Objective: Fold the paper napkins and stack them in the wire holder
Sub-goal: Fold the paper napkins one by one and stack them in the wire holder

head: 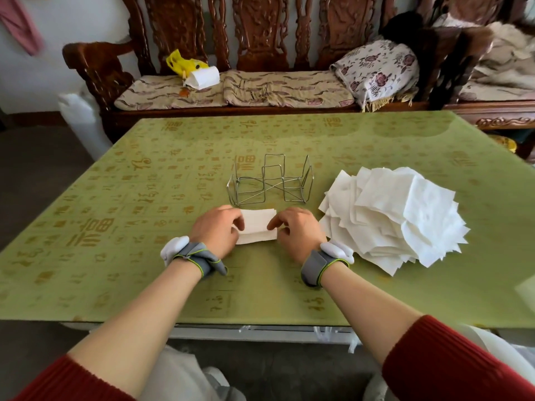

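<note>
A folded white napkin point(257, 225) lies on the green table point(115, 227) just in front of me. My left hand point(218, 231) pinches its left end with curled fingers. My right hand point(298, 231) pinches its right end the same way. Right behind the napkin stands the wire holder point(270, 183), with nothing in it. A loose pile of unfolded white napkins point(396, 215) spreads out to the right of my right hand.
A carved wooden bench point(260, 39) with cushions runs behind the table's far edge. On it lie a yellow bag point(185, 63) with white paper and a flowered pillow point(379, 70). The table's near edge is at my forearms.
</note>
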Tool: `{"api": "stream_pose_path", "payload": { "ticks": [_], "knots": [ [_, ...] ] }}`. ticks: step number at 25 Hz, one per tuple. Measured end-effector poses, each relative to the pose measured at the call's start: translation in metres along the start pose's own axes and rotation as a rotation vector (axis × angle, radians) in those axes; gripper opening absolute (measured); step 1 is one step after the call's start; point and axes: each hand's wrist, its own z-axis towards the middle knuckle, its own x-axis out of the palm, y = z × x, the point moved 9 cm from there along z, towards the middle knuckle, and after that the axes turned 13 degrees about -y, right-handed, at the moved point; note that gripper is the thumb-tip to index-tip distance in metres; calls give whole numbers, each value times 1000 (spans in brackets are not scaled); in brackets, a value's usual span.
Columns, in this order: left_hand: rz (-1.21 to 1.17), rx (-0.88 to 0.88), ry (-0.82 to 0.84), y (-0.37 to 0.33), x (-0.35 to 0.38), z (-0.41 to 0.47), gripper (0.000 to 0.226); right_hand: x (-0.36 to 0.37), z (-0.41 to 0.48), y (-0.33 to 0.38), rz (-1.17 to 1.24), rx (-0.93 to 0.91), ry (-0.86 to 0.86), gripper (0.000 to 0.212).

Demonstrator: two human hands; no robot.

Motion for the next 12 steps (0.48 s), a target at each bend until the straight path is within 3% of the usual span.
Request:
{"api": "stream_pose_path", "payload": {
  "ticks": [4, 7, 12],
  "knots": [
    [-242, 137, 7, -103, 14, 14, 20, -78, 4, -28, 62, 44, -261, 40],
    [-379, 202, 2, -176, 28, 24, 16, -140, -5, -72, -25, 153, -423, 44],
    [-322, 330, 9, -263, 59, 39, 24, -178, -26, -149, -183, 349, -362, 57]
  ]
}}
